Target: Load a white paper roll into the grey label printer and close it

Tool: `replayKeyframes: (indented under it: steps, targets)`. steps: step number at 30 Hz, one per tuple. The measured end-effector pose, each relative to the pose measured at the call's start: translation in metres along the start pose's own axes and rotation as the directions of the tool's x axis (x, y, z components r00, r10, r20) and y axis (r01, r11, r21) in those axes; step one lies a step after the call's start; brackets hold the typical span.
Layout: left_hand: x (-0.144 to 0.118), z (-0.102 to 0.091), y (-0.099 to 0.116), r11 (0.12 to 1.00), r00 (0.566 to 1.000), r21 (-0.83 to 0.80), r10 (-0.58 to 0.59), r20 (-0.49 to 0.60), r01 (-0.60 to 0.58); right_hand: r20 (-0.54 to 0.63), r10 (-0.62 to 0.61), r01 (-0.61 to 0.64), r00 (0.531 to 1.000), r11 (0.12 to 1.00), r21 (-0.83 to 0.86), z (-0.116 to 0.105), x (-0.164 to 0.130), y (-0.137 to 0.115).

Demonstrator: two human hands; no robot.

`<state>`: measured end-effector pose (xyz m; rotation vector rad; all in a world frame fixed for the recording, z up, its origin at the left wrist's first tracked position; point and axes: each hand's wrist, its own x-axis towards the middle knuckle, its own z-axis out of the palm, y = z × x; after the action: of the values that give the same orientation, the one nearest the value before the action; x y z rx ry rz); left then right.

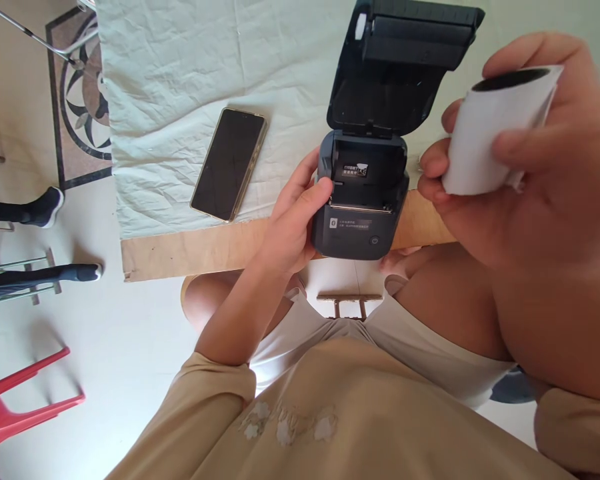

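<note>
Paper roll (495, 137) sits gripped in the right hand (540, 167), raised beside the open printer (363, 200) that the left hand (293, 223) clasps.

Phone (229, 164) left of printer (363, 200) on table (190, 250)

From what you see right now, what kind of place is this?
Probably a room in a home or a small shop, not a factory. A wooden table with a wrinkled cloth holds a phone and a small printer, and the tiled floor has a decorative pattern.
</note>
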<state>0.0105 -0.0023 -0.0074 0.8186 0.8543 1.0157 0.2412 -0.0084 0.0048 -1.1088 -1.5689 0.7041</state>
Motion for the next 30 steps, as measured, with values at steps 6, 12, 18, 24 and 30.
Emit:
replayKeyframes:
  steps: [6, 12, 18, 24, 30]
  targets:
    - [0.002, -0.003, -0.006, 0.999, 0.998, 0.020, 0.048, 0.034, -0.049, -0.024, -0.256, 0.243, 0.966, 0.940, -0.239, 0.018, -0.007, -0.033]
    - [-0.004, -0.006, -0.008, 0.998, 0.993, 0.019, 0.057, 0.101, -0.059, 0.073, -0.422, 0.404, 0.904, 0.785, -0.468, 0.023, -0.002, -0.019]
    - [-0.006, -0.008, -0.003, 0.999, 0.994, 0.035, 0.023, 0.108, -0.027, 0.073, -0.400, 0.378, 0.914, 0.770, -0.514, 0.028, -0.001, -0.013]
    - [-0.003, -0.012, -0.006, 0.999, 0.989, -0.012, 0.049, 0.142, -0.048, 0.116, -0.573, 0.563, 0.812, 0.713, -0.418, 0.028, -0.003, -0.018]
    - [0.000, -0.022, -0.018, 0.987, 0.977, 0.083, 0.121, 0.178, -0.137, 0.282, -0.579, 0.641, 0.765, 0.726, -0.248, 0.035, -0.015, -0.024]
